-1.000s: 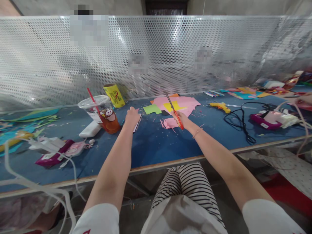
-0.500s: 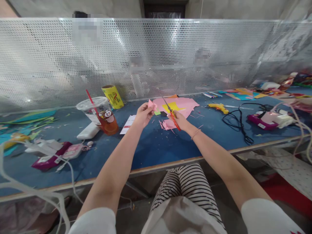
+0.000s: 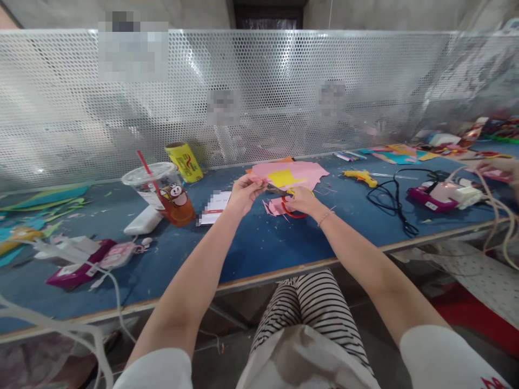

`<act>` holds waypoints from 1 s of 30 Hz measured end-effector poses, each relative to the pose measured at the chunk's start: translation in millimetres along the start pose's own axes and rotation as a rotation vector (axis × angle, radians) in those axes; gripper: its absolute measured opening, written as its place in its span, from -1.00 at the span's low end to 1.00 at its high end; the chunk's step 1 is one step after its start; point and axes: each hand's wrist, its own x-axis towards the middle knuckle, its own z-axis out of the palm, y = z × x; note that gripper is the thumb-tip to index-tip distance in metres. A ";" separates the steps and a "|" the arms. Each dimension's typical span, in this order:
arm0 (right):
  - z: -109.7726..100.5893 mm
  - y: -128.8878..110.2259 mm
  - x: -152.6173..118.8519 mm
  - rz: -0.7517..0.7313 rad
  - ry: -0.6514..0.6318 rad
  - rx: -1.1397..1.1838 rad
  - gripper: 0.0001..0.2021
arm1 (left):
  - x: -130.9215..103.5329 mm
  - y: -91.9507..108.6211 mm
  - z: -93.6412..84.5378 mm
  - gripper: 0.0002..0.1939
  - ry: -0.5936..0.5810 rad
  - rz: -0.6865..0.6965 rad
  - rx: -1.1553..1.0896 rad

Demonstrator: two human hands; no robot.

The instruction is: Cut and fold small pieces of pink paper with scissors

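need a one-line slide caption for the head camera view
Left hand pinches pink paper; right hand holds scissors above a blue table.

1. Red-and-yellow-handled scissors (image 3: 285, 203): smooth plastic loops, metal blades.
2. Large pink sheet (image 3: 312, 170): matt paper.
3. Clear tapered cup (image 3: 164, 195): glossy, smooth plastic.
4. Grey perforated screen (image 3: 275, 124): metal, dully shiny.
5. Long blue surface (image 3: 255, 251): matt, with a rough wooden edge.
6. Yellow pistol-shaped glue gun (image 3: 360, 177): smooth plastic.
7. Black-and-white striped trousers (image 3: 324, 308): matt cloth.

Likely a craft workshop: blue bench (image 3: 253, 254), paper scraps (image 3: 276, 206), glue gun (image 3: 360, 177).
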 end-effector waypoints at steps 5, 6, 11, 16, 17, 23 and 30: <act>0.3 -2.2 2.2 -0.018 0.023 -0.033 -0.70 | -2.2 -1.0 3.3 -0.78 -0.043 0.016 0.013; 0.1 -3.0 1.9 -0.017 0.008 -0.040 -0.70 | -2.5 -1.2 3.5 -0.78 -0.053 0.016 0.013; 0.6 -2.7 -0.5 -0.051 -0.012 -0.071 -0.67 | -3.7 -1.1 4.9 -0.78 -0.030 -0.001 0.014; 0.0 -3.4 -2.5 -0.028 -0.011 -0.115 -0.58 | -2.9 -0.7 4.1 -0.78 -0.015 -0.029 0.013; -0.4 -4.4 -2.8 -0.028 -0.015 -0.113 -0.58 | -2.1 -1.1 3.2 -0.79 -0.013 -0.032 0.017; -3.0 -7.7 -3.7 -0.030 -0.025 -0.139 -0.58 | 4.7 -5.4 -5.5 -0.78 0.046 -0.046 0.035; -3.0 -5.2 -4.4 -0.072 -0.078 -0.108 -0.74 | 8.5 -8.2 -9.1 -0.81 0.090 -0.049 0.032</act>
